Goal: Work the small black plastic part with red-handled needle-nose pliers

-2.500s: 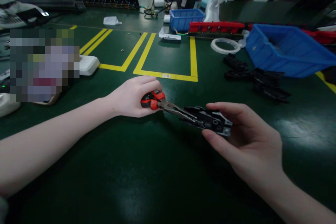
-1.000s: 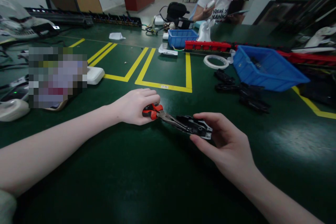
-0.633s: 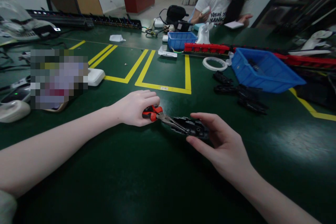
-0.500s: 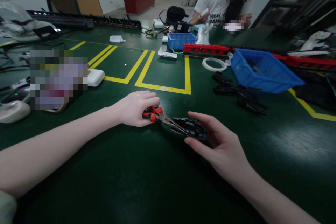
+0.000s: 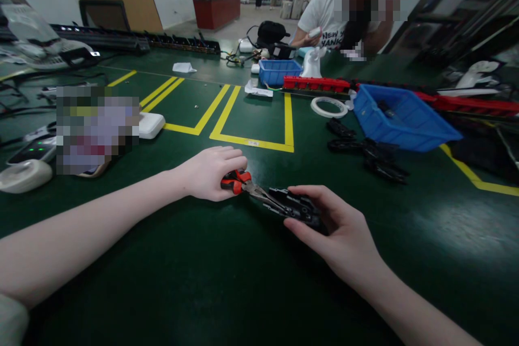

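Observation:
My left hand point(image 5: 217, 172) is closed around the red and black handles of needle-nose pliers point(image 5: 254, 190). The long jaws point right and reach into a black plastic housing point(image 5: 306, 206) with an open, moulded inside. Whether the tips pinch anything there I cannot tell. Thumb and fingers of my right hand point(image 5: 334, 221) grip the housing by its right end, a little above the green table. Several similar black plastic parts point(image 5: 368, 151) lie beyond my right hand.
A blue bin point(image 5: 405, 119) stands at the right beside a roll of white tape point(image 5: 330, 107). Left of my hands are a phone point(image 5: 95, 140), a white case point(image 5: 151, 125) and a pale rounded object point(image 5: 26, 175). Across the table sits another person point(image 5: 320, 16).
My right hand has shifted slightly on the housing, its fingers covering more of the upper edge. The pliers stay in my left hand. The whole view has tilted a little.

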`<state>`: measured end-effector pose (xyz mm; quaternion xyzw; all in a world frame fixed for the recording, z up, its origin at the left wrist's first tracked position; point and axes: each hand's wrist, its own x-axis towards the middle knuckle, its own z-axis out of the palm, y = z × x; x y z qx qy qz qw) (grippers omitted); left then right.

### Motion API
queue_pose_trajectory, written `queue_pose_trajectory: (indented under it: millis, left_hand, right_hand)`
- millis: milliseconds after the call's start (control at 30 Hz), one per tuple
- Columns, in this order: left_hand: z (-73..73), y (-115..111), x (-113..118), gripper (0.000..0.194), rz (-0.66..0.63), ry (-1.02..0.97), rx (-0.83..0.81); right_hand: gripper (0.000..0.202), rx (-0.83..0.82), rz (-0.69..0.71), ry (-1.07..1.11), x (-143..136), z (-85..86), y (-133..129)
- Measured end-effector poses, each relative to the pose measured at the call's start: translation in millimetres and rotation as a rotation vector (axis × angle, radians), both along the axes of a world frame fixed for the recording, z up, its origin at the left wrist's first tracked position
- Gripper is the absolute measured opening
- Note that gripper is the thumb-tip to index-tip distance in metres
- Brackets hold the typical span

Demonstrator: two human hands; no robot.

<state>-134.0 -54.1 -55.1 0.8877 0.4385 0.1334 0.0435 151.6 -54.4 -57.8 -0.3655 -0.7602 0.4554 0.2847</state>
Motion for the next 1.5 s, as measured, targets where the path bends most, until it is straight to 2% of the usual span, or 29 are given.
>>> queue_pose_trajectory:
  millis: [533,1500]
  left_hand:
    - [0.8,-1.9,0.9,0.023,0.021,-0.075,0.025]
    - [-1.5,0.8,-0.6,0.018,-0.018,-0.009,0.022]
  right_hand:
    - [0.038,0.014,0.001,-0.028,-0.4,1.1,0.0]
    - [0.034,0.115,-0.007,-0.059,-2.7,6.0,-3.2]
